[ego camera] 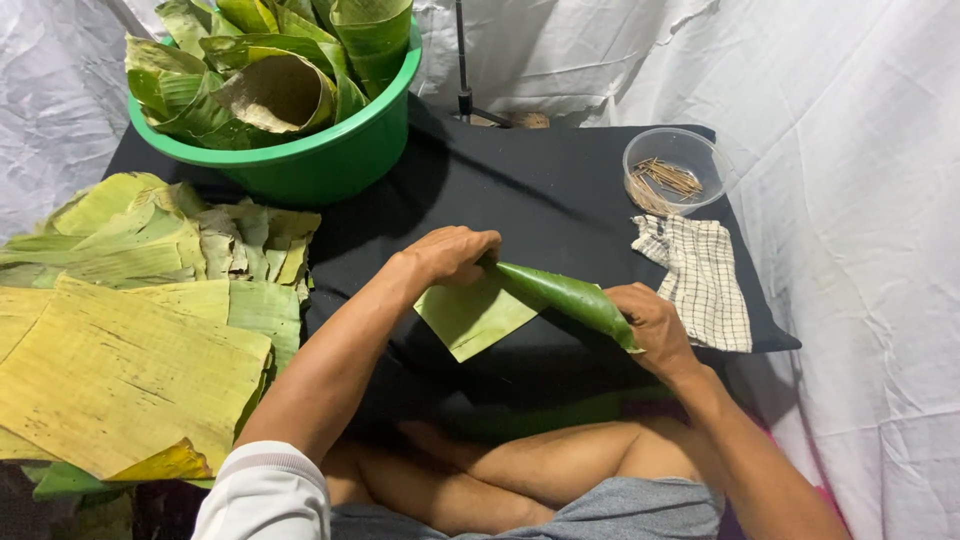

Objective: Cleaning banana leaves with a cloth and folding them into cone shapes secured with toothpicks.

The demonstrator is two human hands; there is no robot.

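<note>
2 hands grip green leaf cone (565, 296) | L hand (452, 255) wide end | R hand (652, 322) tip

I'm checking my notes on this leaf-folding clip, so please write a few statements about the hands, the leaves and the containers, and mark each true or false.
1. Both hands, left hand and right hand, hold the rolled green banana leaf. True.
2. The round green plastic tub is empty. False: it is full of folded leaves.
3. The small clear plastic bowl holds thin wooden sticks. True.
4. The checked white cloth lies on the stack of flat yellow-green leaves. False: it lies on the black tabletop, beside the bowl.
</note>
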